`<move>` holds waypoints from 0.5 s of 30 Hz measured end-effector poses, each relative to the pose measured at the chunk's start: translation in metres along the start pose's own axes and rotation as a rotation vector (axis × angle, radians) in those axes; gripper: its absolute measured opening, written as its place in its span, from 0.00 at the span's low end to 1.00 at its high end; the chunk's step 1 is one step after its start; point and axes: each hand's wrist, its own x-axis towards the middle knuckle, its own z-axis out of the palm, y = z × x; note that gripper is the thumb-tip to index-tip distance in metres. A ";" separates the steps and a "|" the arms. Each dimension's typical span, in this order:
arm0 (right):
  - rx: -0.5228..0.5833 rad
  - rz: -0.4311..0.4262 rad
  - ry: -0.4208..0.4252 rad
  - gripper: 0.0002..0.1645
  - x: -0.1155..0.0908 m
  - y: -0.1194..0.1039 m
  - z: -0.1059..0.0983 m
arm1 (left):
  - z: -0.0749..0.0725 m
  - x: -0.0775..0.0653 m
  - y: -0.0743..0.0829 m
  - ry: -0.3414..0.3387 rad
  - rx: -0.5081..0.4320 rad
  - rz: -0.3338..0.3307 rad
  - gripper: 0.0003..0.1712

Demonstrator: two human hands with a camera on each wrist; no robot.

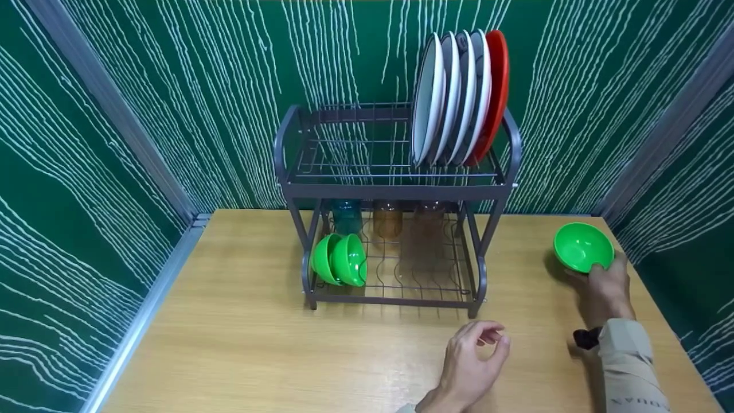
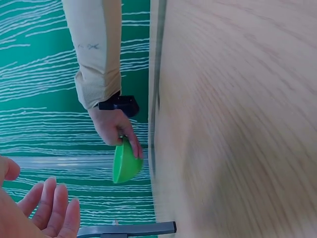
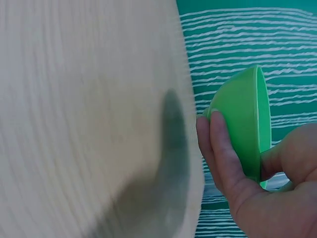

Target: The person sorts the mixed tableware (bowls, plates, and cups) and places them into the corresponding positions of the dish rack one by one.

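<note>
A green bowl (image 1: 582, 246) is in my right hand (image 1: 611, 285) at the table's right side. In the right wrist view, the thumb of my right hand (image 3: 277, 183) is at the rim of the bowl (image 3: 237, 111) while the fingers lie along its outside; the bowl is off the wood. My left hand (image 1: 471, 362) hovers in front of the dish rack (image 1: 395, 192) with loosely curled fingers and nothing in them. Two more green bowls (image 1: 350, 261) lean on their sides at the lower tier's left front.
Several white plates (image 1: 427, 100) and a red plate (image 1: 498, 86) stand upright on the rack's upper tier, right side. Behind on the lower tier are a blue glass (image 1: 347, 217), an amber glass (image 1: 387, 221) and a brownish glass (image 1: 429, 221). Green walls enclose the wooden table (image 1: 241, 321).
</note>
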 end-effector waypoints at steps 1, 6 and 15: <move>-0.005 -0.008 0.002 0.39 -0.002 -0.001 0.000 | 0.001 0.001 0.000 0.005 -0.002 -0.008 0.08; -0.048 -0.068 -0.010 0.42 -0.013 -0.009 -0.001 | 0.004 0.008 0.002 0.029 -0.028 -0.048 0.08; -0.275 -0.216 -0.012 0.39 -0.034 -0.023 -0.002 | 0.009 0.025 0.004 0.054 -0.080 -0.070 0.10</move>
